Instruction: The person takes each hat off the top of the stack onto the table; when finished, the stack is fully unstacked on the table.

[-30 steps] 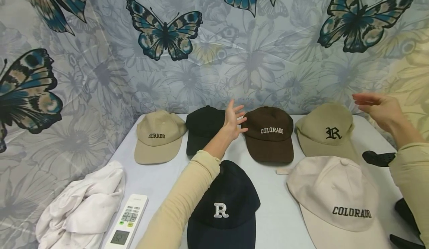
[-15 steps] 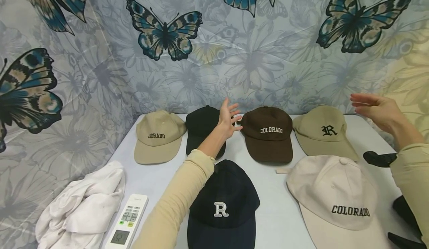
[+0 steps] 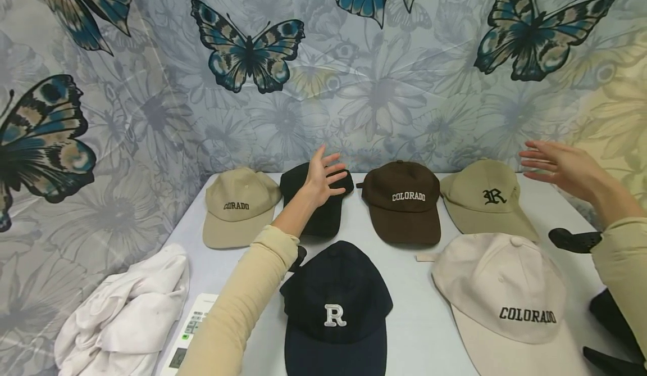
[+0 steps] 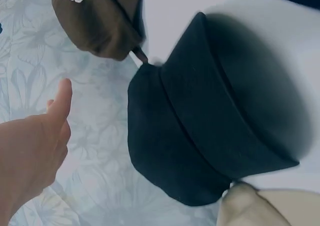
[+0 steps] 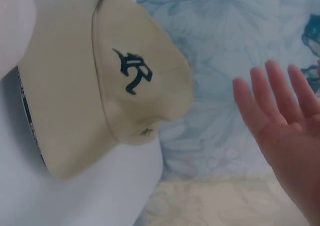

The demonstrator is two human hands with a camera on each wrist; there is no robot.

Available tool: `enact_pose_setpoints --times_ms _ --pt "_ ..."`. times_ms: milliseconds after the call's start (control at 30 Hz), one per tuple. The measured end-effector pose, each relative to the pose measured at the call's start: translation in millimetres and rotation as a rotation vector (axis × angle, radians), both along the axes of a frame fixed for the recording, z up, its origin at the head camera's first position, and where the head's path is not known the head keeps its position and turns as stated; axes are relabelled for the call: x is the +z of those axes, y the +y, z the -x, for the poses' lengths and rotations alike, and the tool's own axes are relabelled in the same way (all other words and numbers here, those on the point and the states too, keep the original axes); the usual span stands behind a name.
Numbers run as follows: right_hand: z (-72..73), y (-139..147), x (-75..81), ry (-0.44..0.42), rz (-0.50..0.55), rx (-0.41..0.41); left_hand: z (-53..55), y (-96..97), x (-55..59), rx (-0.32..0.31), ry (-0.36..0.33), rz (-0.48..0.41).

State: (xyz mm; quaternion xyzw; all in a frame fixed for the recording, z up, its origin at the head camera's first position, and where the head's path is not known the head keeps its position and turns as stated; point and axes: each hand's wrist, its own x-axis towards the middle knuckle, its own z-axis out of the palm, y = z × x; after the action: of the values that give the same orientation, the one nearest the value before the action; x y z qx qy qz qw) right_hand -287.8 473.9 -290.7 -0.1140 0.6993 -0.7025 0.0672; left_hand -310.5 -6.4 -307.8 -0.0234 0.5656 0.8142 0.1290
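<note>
My left hand (image 3: pixel 322 178) is held with fingers spread and nothing in it. It overlaps the black cap (image 3: pixel 323 218) in the head view; in the left wrist view that black cap (image 4: pixel 190 121) lies apart from the hand (image 4: pixel 37 141). My right hand (image 3: pixel 558 165), empty with straight fingers, hovers to the right of the olive-khaki cap with a black R (image 3: pixel 482 193). The brown COLORADO cap (image 3: pixel 404 207) and a tan cap (image 3: pixel 237 213) complete the back row. Nearer stand a navy cap with a white R (image 3: pixel 336 286) and a cream COLORADO cap (image 3: pixel 505 291).
A crumpled white cloth (image 3: pixel 131 314) lies at the left of the white table (image 3: pixel 409 303), beside a remote control (image 3: pixel 189 331) partly hidden by my sleeve. Black objects (image 3: pixel 611 325) show at the right edge. A butterfly-print fabric (image 3: pixel 283 123) hangs behind.
My left hand has moved left, from beside the brown cap to over the black cap. My right hand has shifted slightly left. The olive-khaki cap has settled a little leftward.
</note>
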Motion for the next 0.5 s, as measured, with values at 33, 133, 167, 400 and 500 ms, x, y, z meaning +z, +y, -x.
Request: enact_pose_setpoints --times_ms 33,133,167,400,500 --pt "-0.2 -1.6 0.9 -0.006 0.01 0.019 -0.9 -3.3 1.4 -0.017 0.005 0.012" --pt "-0.9 -8.5 3.7 -0.043 0.076 0.094 -2.8 -12.6 3.3 -0.074 0.022 0.051" --pt "-1.0 -11.2 4.3 -0.068 0.12 0.133 -3.6 -15.6 3.6 -0.094 0.028 0.066" --pt "-3.0 -38.0 7.9 -0.236 0.238 0.31 -12.8 -37.5 3.4 -0.212 0.055 0.201" --pt "-6.6 -53.7 9.4 -0.235 0.113 0.258 -17.4 -46.8 0.3 -0.278 0.059 0.311"
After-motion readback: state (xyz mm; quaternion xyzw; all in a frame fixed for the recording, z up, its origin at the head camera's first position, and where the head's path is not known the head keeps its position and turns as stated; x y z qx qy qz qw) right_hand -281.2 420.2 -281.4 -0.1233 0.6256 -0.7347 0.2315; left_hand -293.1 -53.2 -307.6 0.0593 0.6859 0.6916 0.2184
